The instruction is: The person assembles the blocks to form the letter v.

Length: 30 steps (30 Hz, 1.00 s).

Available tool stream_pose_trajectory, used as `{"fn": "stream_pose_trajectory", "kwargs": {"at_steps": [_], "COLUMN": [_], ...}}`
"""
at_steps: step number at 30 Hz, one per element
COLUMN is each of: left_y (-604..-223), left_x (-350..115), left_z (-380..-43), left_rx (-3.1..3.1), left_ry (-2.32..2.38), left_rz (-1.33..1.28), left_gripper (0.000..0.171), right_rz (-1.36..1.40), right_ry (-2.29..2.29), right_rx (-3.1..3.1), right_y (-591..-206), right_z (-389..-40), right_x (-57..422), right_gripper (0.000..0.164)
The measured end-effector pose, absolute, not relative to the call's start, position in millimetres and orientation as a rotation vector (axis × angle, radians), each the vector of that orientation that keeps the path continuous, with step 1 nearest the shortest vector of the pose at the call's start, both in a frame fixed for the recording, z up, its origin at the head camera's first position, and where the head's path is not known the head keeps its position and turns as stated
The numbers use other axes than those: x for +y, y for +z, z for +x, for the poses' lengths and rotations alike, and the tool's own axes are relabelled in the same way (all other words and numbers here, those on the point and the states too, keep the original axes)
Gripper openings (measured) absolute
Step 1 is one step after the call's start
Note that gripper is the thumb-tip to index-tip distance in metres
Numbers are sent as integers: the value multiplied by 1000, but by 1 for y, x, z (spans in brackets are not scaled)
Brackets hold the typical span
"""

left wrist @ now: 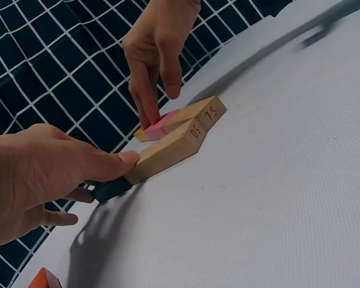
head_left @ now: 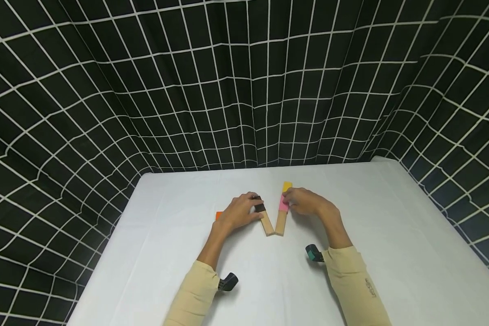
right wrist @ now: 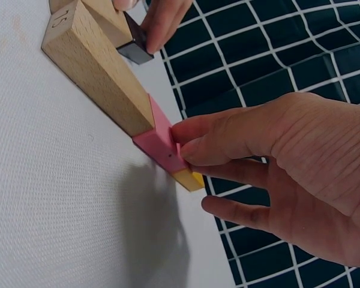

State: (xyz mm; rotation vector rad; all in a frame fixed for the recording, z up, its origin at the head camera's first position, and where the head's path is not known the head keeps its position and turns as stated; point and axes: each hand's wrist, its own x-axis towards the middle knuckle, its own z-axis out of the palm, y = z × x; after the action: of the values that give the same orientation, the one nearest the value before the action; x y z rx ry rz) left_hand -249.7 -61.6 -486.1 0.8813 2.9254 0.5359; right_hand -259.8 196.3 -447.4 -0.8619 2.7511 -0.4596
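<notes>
Two rows of blocks form a V on the white table, their near ends meeting. The left row is a wooden block (head_left: 268, 225) with a black block (head_left: 260, 207) at its far end. My left hand (head_left: 238, 212) grips the black block, its thumb at the joint with the wood. In the right row, a wooden block (right wrist: 105, 69) is followed by a pink block (right wrist: 162, 141) and a yellow block (head_left: 287, 186). My right hand (head_left: 307, 201) pinches the pink block between thumb and index finger. Handwritten numbers mark the wooden blocks' near ends.
An orange block (head_left: 218, 215) lies left of my left hand, partly hidden by it. The white table (head_left: 391, 217) is enclosed by black cloth (head_left: 244, 90) with a white grid. Small dark cameras (head_left: 228, 282) protrude from both sleeves.
</notes>
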Motion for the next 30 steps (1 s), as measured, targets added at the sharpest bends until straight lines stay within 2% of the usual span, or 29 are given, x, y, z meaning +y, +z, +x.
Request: {"fn": "stream_pose_trajectory", "kwargs": {"at_steps": [30], "left_y": [-479], "left_x": [-59], "left_z": [-247], "left_rx": [2912], "left_ry": [522], "left_rz": [967], "left_gripper": [42], "right_rz": [-819], "right_ry": [-398], "right_rx": [2747], "right_y": [-445], "right_z": [-260], "right_x": [194], "right_gripper": [29]}}
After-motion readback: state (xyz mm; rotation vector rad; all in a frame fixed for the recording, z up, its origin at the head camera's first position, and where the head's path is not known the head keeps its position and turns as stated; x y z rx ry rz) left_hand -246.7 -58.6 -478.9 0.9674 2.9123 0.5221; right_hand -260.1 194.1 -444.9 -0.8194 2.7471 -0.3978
